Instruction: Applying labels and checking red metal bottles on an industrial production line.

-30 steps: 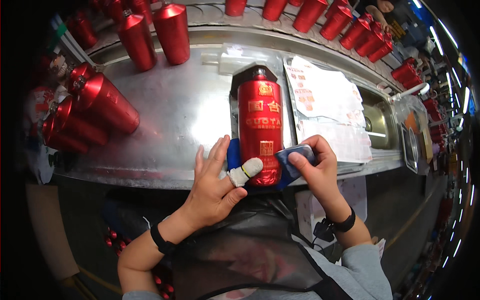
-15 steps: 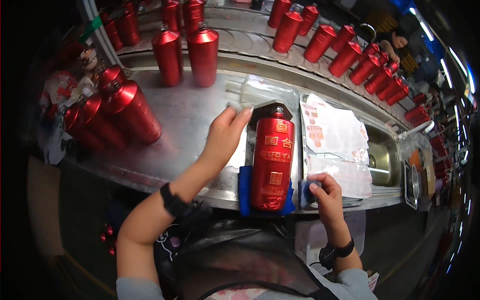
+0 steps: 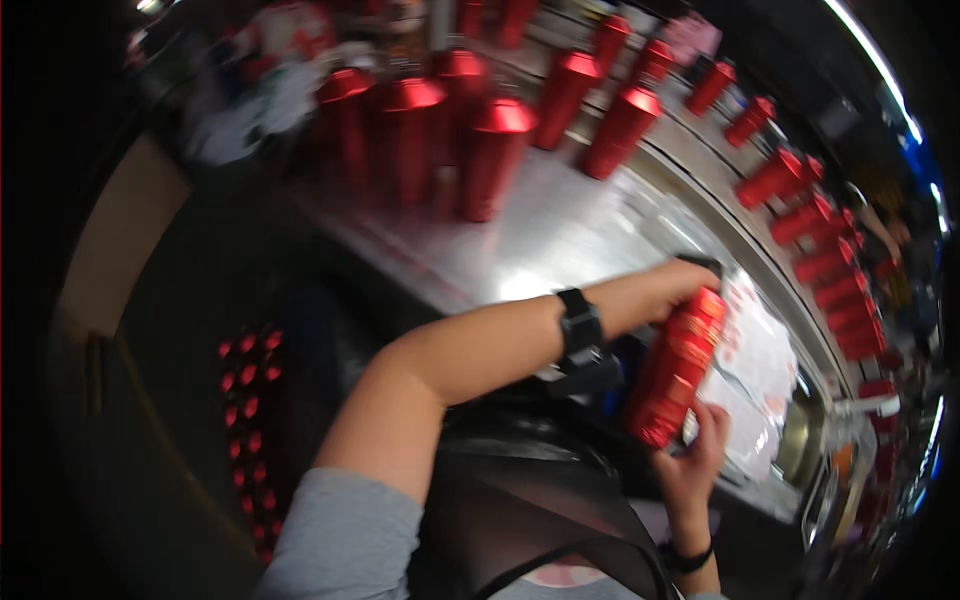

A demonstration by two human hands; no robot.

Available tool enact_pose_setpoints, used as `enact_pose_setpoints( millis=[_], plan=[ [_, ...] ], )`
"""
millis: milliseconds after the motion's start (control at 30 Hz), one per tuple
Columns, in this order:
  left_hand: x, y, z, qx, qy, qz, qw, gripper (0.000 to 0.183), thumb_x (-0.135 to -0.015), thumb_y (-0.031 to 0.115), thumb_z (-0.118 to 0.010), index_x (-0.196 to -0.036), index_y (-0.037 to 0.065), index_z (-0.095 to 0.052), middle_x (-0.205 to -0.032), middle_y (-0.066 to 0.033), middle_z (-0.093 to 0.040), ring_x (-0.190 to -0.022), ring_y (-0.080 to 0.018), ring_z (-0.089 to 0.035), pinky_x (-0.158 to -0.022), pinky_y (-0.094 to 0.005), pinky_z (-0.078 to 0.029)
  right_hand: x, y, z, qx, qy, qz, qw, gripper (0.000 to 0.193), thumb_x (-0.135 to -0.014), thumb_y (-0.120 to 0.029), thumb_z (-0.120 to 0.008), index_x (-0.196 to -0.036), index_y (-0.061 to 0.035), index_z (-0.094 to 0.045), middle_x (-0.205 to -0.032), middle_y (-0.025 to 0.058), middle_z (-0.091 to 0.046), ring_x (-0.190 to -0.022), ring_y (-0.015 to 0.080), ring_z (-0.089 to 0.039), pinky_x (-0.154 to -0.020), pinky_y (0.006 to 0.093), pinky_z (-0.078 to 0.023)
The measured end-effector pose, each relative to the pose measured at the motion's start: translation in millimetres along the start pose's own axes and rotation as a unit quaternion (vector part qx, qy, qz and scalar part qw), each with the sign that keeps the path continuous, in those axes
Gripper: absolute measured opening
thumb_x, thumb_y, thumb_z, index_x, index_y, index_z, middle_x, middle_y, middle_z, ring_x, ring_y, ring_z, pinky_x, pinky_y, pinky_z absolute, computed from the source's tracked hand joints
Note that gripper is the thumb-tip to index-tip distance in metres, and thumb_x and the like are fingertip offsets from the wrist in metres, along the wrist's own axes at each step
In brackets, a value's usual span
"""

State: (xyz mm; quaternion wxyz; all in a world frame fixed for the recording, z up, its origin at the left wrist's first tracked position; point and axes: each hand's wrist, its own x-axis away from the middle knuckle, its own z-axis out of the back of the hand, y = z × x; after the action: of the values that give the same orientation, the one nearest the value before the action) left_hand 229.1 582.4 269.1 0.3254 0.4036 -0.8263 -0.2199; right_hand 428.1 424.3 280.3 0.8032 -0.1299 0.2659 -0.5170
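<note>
The left hand (image 3: 685,285) is positioned at the neck end of the red bottle (image 3: 678,375); its fingers are blurred and partly hidden, so whether they grip the neck cannot be told. The right hand (image 3: 692,460) is located at the base end, thumb and fingers separated and directed toward the bottle; contact, and any item between the digits, cannot be confirmed. The bottle is tilted in view, neck toward the upper right, base toward the person, near the front edge of the metal worktop (image 3: 405,250). A black wristband (image 3: 579,328) is fitted on the left forearm. Printed white sheets (image 3: 755,370) lie right of the bottle, with a metal sink (image 3: 797,437) beyond them. Further red bottles (image 3: 497,155) stand on the worktop to the left. A cardboard panel (image 3: 125,235) is situated at far left.
</note>
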Motion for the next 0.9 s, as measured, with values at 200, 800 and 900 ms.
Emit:
enact_pose_setpoints(
  millis=[200, 800, 900],
  plan=[
    [92, 39, 1, -0.131, 0.100, -0.186, 0.969, 0.026, -0.094, 0.027, -0.066, -0.097, 0.002, -0.065, -0.086, -0.0089, -0.069, -0.076, -0.0160, -0.065, -0.071, -0.0347, -0.053, -5, -26, 13, -0.088, 0.000, 0.094, 0.992, 0.073, -0.061, -0.016, -0.088, -0.127, -0.0028, -0.058, -0.115, 0.0093, -0.055, -0.089, 0.0176, -0.056, -0.058, 0.0261, -0.039],
    [524, -243, 195, -0.327, 0.845, -0.322, 0.275, 0.029, -0.085, 0.015, -0.073, -0.107, 0.003, -0.059, -0.101, -0.0172, -0.062, -0.095, -0.0388, -0.064, -0.083, -0.0425, -0.052, -112, -161, -103, -0.015, -0.407, 0.277, 0.870, 0.054, -0.068, -0.004, -0.074, -0.120, -0.0013, -0.064, -0.107, 0.0097, -0.064, -0.065, 0.0122, -0.052, -0.055, 0.0249, -0.039],
    [537, -361, 227, -0.207, 0.924, -0.228, 0.225, 0.028, -0.086, 0.016, -0.073, -0.108, 0.004, -0.059, -0.105, -0.0177, -0.068, -0.098, -0.0391, -0.067, -0.080, -0.0441, -0.052, -110, -140, -135, 0.028, -0.460, 0.401, 0.792, 0.032, -0.066, -0.002, -0.075, -0.098, 0.0006, -0.068, -0.096, 0.0148, -0.068, -0.082, 0.0297, -0.066, -0.077, 0.0384, -0.053]
  ],
)
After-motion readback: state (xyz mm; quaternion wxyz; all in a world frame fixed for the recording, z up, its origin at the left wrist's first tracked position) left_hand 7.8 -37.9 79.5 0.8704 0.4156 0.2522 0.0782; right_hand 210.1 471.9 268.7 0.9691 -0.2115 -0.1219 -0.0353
